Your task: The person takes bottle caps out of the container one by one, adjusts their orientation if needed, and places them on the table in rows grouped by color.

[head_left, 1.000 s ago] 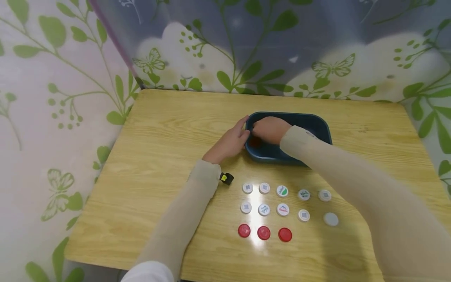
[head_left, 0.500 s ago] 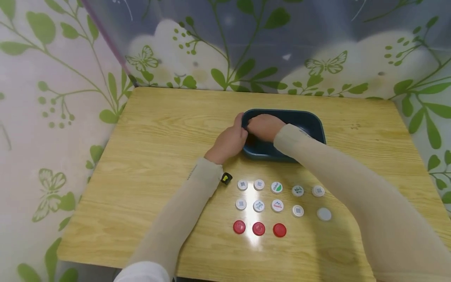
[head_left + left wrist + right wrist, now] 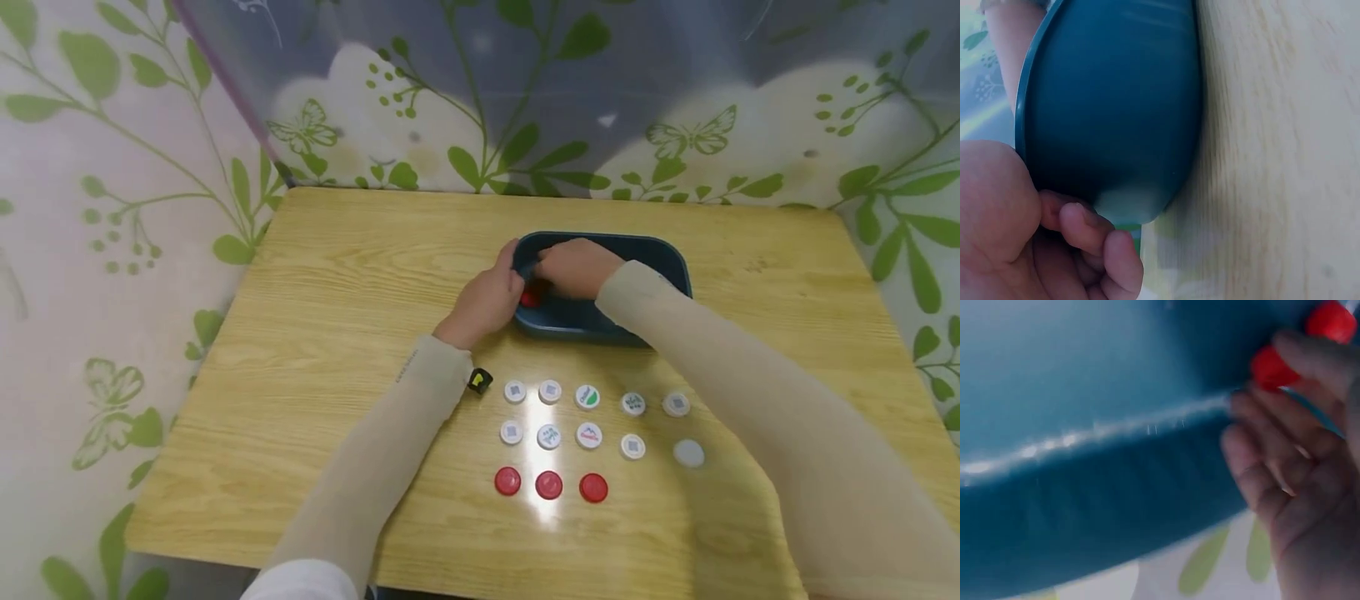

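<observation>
A dark blue-green plastic bin (image 3: pixel 600 331) stands on the wooden table. My left hand (image 3: pixel 486 304) grips its left end, thumb at the rim and fingers (image 3: pixel 1085 228) bent against the outer wall. My right hand (image 3: pixel 579 267) reaches down inside the left end of the bin. In the right wrist view, a red bottle cap (image 3: pixel 1269 369) sits between its thumb and fingers, and a second red bottle cap (image 3: pixel 1332 320) is just beyond the thumb. From the head, red shows in the bin below the right hand, which hides part of the interior.
In front of the bin, white bottle caps (image 3: pixel 588 435) with printed tops lie in two rows. Closer to me is a row of three red bottle caps (image 3: pixel 549 485). A patterned wall (image 3: pixel 420 100) borders the table's back edge.
My right hand has shifted slightly right inside the bin, and red beneath it shows more plainly. My left hand keeps its grip. The whole head view has shifted a little.
</observation>
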The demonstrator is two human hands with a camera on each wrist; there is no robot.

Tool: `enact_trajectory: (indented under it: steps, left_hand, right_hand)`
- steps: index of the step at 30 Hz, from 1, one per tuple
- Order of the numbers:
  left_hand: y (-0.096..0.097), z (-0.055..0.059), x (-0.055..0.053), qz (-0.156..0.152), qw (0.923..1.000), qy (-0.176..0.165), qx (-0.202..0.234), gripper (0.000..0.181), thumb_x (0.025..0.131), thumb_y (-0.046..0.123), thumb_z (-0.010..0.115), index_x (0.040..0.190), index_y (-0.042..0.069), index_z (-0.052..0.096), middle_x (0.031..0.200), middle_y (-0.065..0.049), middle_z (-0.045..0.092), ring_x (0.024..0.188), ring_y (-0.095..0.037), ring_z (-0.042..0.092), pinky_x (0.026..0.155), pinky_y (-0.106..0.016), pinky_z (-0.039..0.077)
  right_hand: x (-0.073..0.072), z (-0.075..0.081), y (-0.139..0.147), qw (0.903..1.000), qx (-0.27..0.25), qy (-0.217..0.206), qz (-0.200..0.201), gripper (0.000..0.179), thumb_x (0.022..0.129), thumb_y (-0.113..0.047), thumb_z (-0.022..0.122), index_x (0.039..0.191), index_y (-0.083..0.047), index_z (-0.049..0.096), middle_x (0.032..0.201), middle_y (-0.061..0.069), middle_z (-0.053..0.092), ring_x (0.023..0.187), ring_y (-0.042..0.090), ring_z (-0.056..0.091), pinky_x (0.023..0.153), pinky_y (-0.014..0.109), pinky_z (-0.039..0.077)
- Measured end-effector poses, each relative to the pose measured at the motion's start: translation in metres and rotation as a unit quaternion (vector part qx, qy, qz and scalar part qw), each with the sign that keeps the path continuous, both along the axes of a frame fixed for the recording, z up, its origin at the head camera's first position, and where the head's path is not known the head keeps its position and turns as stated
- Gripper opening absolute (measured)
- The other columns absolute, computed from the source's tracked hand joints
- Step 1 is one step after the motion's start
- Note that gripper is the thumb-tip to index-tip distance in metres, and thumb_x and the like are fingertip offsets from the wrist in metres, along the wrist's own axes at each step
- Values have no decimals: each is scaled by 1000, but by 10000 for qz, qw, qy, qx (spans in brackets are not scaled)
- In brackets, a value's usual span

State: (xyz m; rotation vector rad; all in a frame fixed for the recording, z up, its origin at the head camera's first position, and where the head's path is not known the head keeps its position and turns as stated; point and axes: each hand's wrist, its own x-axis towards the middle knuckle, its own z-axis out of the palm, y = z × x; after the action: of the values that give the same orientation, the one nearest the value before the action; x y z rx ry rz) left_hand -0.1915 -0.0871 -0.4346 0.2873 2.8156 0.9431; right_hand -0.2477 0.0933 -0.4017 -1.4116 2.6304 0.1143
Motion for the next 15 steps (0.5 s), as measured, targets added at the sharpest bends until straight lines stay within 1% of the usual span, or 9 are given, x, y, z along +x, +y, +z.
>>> enact_trajectory:
  steps: [2,4,5,7,9,10,12,13,15]
  left_hand:
    - [2,-1,0,-43,10000,-19,17,59,111,22,36,166,11,17,69,-6,54,57,-22,53,52,-33,38]
    - [3,-1,0,0,10000,-50,13,59,111,22,37,166,11,17,68,-6,53,56,-22,52,52,-33,38]
    - [3,-1,0,38,9999,-91,16,60,111,22,38,166,12,17,68,-6,53,55,-22,52,52,-33,38]
    - [4,0,0,85,9998,-165,-21,61,110,23,38,166,12,16,67,-6,52,55,-22,51,52,-33,38]
    - [5,1,1,94,9997,-225,-61,61,110,23,37,166,13,15,67,-6,52,55,-22,51,52,-33,37]
    - [5,2,1,87,9996,-255,-64,61,110,23,37,166,13,15,66,-6,51,54,-23,51,51,-33,37]
    - [6,2,2,73,9996,-267,-50,61,110,23,37,166,13,14,66,-5,51,54,-22,51,51,-32,37]
    - [6,2,1,68,9996,-261,-7,61,110,22,37,166,13,15,65,-5,51,53,-23,50,51,-32,36]
    - [7,3,1,59,9997,-239,77,60,111,23,37,166,13,15,65,-5,51,53,-23,50,51,-32,35]
  right_hand:
    - [6,6,13,9996,-237,112,35,7,95,-15,74,95,-9,70,89,7,65,78,26,63,75,46,53]
    - [21,18,25,9986,-510,162,29,11,94,-18,74,94,-11,65,84,4,58,73,24,55,71,43,50]
    - [31,25,30,9976,-678,152,49,12,94,-19,73,93,-12,63,83,2,56,72,22,52,70,41,48]
    - [58,37,43,9947,-1010,83,191,11,93,-20,71,92,-14,62,79,-1,52,70,19,47,67,38,44]
    - [90,43,59,9913,-1250,-18,407,9,92,-22,69,93,-15,64,77,-5,49,69,15,45,65,34,41]
    - [106,43,67,9888,-1388,-103,541,7,92,-22,69,94,-16,66,77,-7,49,70,13,45,65,32,41]
    - [138,40,84,9838,-1607,-396,684,5,92,-23,70,95,-19,67,76,-12,48,70,7,44,64,28,41]
    - [152,37,92,9811,-1721,-534,711,5,93,-23,71,95,-21,67,75,-14,47,70,5,44,64,26,41]
    - [178,29,108,9778,-1852,-768,607,7,93,-25,74,94,-24,67,76,-18,48,71,0,44,66,23,42]
